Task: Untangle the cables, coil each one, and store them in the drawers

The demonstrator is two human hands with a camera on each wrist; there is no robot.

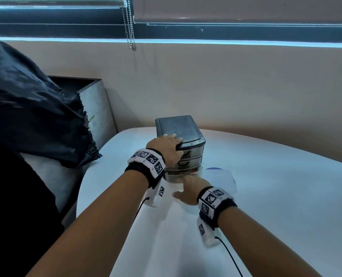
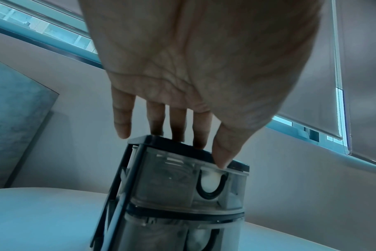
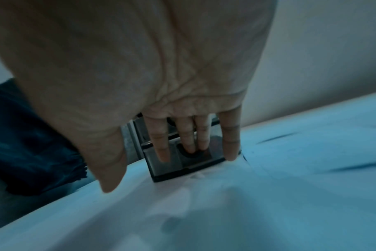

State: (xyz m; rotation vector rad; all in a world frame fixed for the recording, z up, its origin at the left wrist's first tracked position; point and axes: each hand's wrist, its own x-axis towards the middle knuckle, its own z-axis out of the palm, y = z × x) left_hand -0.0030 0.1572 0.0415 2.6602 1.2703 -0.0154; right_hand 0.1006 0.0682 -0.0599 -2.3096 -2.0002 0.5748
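Drawer unit [image 1: 183, 140] near table's [image 1: 266, 196] far edge; white coil in top drawer [image 2: 189, 180]. Left hand [image 1: 166, 148] flat on lid, fingers straight. Right hand [image 1: 190, 189] fingers extended, touching bottom drawer [image 3: 182, 161]. No legible writing.

white table [image 1: 266, 196]: dark cloth [image 1: 30, 108] off its left edge, bead chain [image 1: 130, 27] hanging above its far side.

Both forearms extended forward, bare, each wrist banded with a marker cuff. Left hand [image 1: 169, 147] raised higher, palm down, fingers [image 2: 177, 125] straight and slightly spread, thumb angled alongside. Right hand [image 1: 190, 189] lower and nearer, palm down, fingers [image 3: 162, 142] extended forward, middle two apparently pressed together at the tips, though blurred; thumb splayed to the left.
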